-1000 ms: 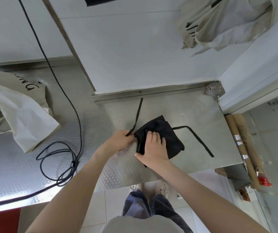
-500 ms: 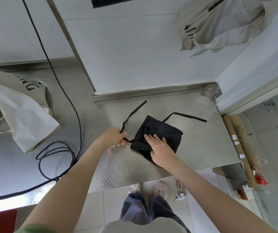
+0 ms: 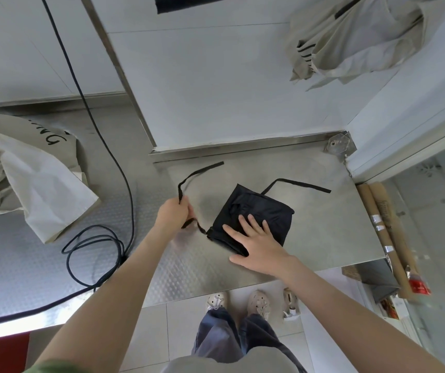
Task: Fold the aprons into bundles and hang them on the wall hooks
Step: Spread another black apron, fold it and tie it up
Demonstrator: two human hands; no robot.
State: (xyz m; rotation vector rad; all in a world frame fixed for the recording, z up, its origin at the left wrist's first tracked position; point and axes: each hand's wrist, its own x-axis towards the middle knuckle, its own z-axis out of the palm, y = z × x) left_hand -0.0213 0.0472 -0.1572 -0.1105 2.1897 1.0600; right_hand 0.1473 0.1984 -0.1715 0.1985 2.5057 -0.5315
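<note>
Pressing down with straight, spread fingers, the right hand [image 3: 260, 244] pins the folded black apron [image 3: 269, 203] flat on the counter [image 3: 323, 238]. The left hand [image 3: 173, 215], just to its left, is closed around one strap [image 3: 216, 166]. That strap runs from the bundle's near corner through the fist and loops away beyond the knuckles. A second strap [image 3: 304, 184] lies loose on the steel beyond the right hand's fingertips. The step in hand looks like wrapping the straps round the bundle to tie it, so the folding seems nearly done and the hanging is not yet begun. The main risk is the folds springing open: if the right hand lifts before the strap is drawn snug, or the left hand pulls sideways, the slippery cloth could slide on the metal and unroll. The loose second strap could also get trapped underneath. Well to the left of the left hand lie a black cable [image 3: 124, 170] and a crumpled beige apron [image 3: 35, 181]. Another beige apron [image 3: 356, 39] hangs on the wall beyond the right hand, though its hook cannot be made out.
</note>
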